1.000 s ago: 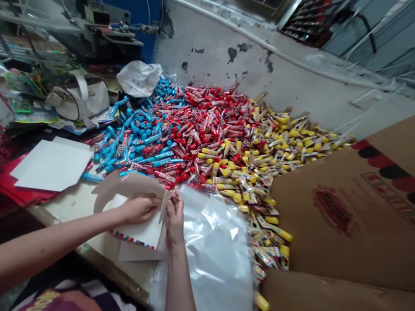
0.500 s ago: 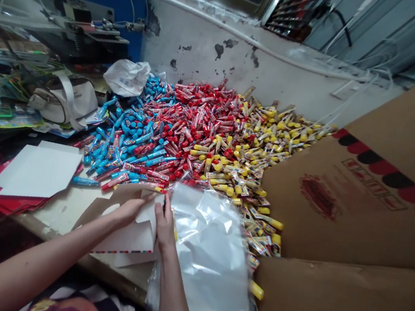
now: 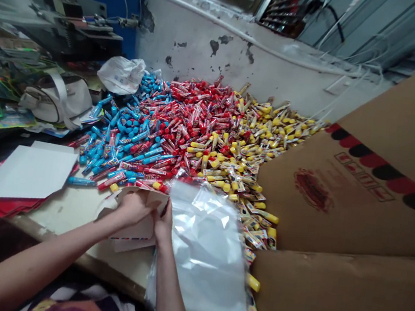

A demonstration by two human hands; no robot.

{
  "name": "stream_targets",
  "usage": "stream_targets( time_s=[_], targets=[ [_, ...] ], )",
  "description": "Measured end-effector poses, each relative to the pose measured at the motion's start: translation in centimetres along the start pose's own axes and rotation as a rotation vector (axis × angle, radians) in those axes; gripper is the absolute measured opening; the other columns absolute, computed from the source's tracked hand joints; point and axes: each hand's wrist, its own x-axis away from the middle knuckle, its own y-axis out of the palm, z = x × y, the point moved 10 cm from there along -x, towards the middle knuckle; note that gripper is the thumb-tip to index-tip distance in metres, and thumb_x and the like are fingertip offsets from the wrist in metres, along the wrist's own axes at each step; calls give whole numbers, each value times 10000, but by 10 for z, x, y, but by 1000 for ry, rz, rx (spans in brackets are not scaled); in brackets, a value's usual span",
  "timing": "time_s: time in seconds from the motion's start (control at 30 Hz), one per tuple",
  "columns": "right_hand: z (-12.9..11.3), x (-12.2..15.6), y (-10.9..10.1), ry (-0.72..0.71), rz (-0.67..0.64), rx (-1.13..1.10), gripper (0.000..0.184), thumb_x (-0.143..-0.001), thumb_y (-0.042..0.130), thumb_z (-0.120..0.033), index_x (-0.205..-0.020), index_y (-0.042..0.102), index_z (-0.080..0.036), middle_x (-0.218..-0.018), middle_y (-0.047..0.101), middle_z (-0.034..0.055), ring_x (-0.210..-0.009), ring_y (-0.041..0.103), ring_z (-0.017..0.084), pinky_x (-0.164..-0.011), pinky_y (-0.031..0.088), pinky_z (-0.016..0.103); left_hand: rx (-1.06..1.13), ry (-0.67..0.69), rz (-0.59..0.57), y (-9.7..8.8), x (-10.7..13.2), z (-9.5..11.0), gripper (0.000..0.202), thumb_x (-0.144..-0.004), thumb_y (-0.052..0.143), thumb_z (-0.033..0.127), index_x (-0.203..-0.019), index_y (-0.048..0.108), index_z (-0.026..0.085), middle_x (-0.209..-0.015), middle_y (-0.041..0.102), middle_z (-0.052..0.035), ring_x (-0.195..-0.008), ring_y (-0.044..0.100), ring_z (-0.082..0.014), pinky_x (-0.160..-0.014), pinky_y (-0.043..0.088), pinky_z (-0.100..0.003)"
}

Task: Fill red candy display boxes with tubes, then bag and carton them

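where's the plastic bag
The clear plastic bag lies at lower centre of the head view, right of the right hand, below the tube heap.

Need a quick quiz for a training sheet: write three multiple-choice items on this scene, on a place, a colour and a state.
1. Where is the clear plastic bag?
A) right of the right hand
B) on the white sheets
C) on the handbag

2. Which colour of wrapped tubes lies furthest left in the heap?
A) yellow
B) red
C) blue

3. What state is the folded white card in?
A) gripped by the left hand and the right hand
B) inside the bag
C) lying untouched

1 A: it spreads from that hand toward the cardboard.
2 C: blue ones edge the heap's left side.
3 A: both hands are on it.
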Motion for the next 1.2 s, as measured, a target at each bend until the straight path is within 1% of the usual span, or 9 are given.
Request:
stream_targets(
  time_s=[0.2, 0.33, 0.47, 0.63, 0.77, 0.9, 0.97, 1.07, 1.2],
  targets=[
    [9, -5, 11, 17, -5, -1, 738, -674, 744, -428, -1334, 458, -261, -1197, 648, 59, -1018, 626, 216, -840, 520, 334, -215, 405, 135, -25, 86, 50, 529, -933, 439, 228, -1447, 323, 182, -1398, 484, -189, -1298, 461, -277, -1012, 454, -428],
    [13, -8, 16, 31, -37, -21, 735, -690, 730, -420, -1345, 443, -251, -1163, 654, 58, -983, 627, 207, -823, 525, 338, -320, 531, 180, -29, 126, 49, 434, -930, 416, 170, -1360, 454, 213, -1279, 596, -149, -1163, 580, -239, -955, 499, -372],
    [13, -10, 18, 19, -64, -35, 728, -690, 727, -423, -1339, 448, -243, -1153, 652, 59, -997, 618, 205, -823, 524, 336, -608, 458, 156, 3, 131, 3, 437, -910, 392, 128, -1328, 515, 161, -1363, 541, -169, -1294, 479, -281, -1035, 419, -429],
    [14, -10, 16, 6, -67, 9, 780, -676, 740, -426, -1360, 426, -221, -1195, 632, 85, -1026, 612, 217, -851, 518, 354, -678, 411, 34, 35, 92, -43, 451, -923, 447, 228, -1366, 481, 146, -1413, 490, -179, -1328, 438, -296, -1068, 362, -443],
    [13, -11, 13, -12, -50, 20, 836, -673, 747, -409, -1398, 378, -218, -1254, 600, 103, -1073, 596, 226, -883, 503, 368, -560, 515, 20, 26, 83, -28, 479, -889, 518, 271, -1336, 480, 102, -1332, 534, -222, -1295, 455, -331, -1021, 418, -473],
    [9, -12, 11, -31, -28, 25, 902, -678, 742, -391, -1445, 299, -220, -1286, 580, 119, -1099, 584, 232, -902, 489, 371, -406, 699, 242, -18, 142, 5, 501, -886, 459, 99, -1374, 434, 212, -1285, 571, -150, -1266, 489, -254, -1005, 455, -406],
    [5, -13, 12, -53, -41, 42, 915, -672, 746, -375, -1451, 294, -215, -1304, 568, 127, -1129, 569, 239, -920, 479, 373, -362, 589, 418, -51, 162, -2, 581, -871, 515, 114, -1407, 393, 303, -1311, 537, -115, -1255, 490, -250, -1009, 455, -418],
    [-2, -15, 12, -85, -62, 90, 918, -664, 751, -360, -1452, 303, -216, -1342, 541, 126, -1189, 533, 250, -957, 456, 384, -192, 133, 633, -99, 156, -55, 562, -896, 532, 273, -1428, 358, 325, -1405, 421, -114, -1299, 425, -289, -1053, 398, -516],
    [-12, -17, 14, -130, -71, 213, 906, -666, 749, -357, -1450, 315, -224, -1450, 432, 117, -1288, 444, 260, -1049, 374, 413, 212, -207, 425, -88, 101, -113, 556, -934, 380, 470, -1436, 378, 232, -1427, 432, -120, -1303, 412, -285, -1050, 386, -510]
  ],
)
